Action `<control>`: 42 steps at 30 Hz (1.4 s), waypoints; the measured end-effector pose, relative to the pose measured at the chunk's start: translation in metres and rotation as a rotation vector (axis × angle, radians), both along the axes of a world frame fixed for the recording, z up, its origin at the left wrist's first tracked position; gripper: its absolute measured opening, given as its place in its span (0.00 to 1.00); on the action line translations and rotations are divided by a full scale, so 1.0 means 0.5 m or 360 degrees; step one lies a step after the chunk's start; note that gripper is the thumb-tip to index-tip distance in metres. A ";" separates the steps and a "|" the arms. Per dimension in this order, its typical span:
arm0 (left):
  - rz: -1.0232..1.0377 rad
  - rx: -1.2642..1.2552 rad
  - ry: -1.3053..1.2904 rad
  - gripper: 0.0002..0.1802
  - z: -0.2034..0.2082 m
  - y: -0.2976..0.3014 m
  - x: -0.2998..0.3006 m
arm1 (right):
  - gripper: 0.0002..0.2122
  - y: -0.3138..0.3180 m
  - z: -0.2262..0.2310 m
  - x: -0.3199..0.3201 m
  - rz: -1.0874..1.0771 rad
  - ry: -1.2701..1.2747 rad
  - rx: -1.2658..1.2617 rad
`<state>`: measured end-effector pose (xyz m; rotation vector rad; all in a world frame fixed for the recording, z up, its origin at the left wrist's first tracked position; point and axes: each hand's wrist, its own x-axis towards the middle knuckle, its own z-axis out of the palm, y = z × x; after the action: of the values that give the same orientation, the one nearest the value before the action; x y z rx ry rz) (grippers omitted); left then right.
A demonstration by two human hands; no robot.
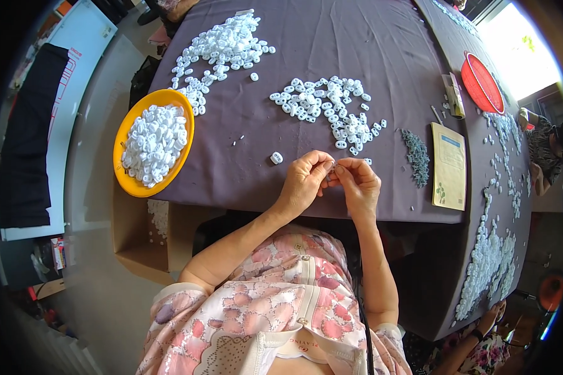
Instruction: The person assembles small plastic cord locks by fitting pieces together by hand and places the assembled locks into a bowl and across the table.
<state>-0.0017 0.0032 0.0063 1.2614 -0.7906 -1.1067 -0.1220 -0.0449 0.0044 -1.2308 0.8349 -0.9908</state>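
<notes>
Small white piece (332,168), pinched in front of the person's chest just above the near edge of the table (238,172), mostly covered by fingertips, so its exact shape and any second part there can't be made out. Judging by the loose white oval (276,158) with two holes nearby, likely light, stiff plastic, smooth enough to slip, not very fragile; best taken by its outer sides between thumb and forefinger, holes left uncovered. It sits right at the fingertips, between the two hands: left hand (306,180) has thumb and forefinger closed together on it, right hand (361,182) pinches in from the other side, fingers bent, hardly any gap; which grip bears it, can't tell. Loose oval lies left of the left hand, apart from it. Beyond the hands, a scattered white cluster (353,130); right of the right hand, a heap of small grey parts (417,159), then a tan packet (448,167). Far left, a yellow bowl (147,99) full of white pieces, larger white pile (228,47) behind it. Red basket (481,84) far right.
</notes>
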 end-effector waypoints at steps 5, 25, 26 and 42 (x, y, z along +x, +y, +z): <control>0.0008 0.0024 -0.0151 0.07 0.004 0.002 0.001 | 0.03 -0.003 -0.010 -0.001 0.0047 0.0085 -0.0018; 0.0026 0.0015 -0.0103 0.06 -0.026 -0.006 0.002 | 0.04 -0.008 -0.021 0.001 0.0013 0.0388 -0.0066; 0.0005 0.0040 -0.0097 0.07 -0.026 -0.007 0.003 | 0.04 -0.009 -0.021 -0.001 0.0032 0.0356 -0.0066; 0.0062 -0.0044 -0.0066 0.06 -0.034 -0.009 0.005 | 0.04 -0.022 -0.008 0.011 0.0055 0.0556 -0.0058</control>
<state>0.0010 -0.0011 -0.0106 1.2753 -0.8066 -1.0380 -0.1167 -0.0559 0.0006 -1.4692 1.0648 -0.7760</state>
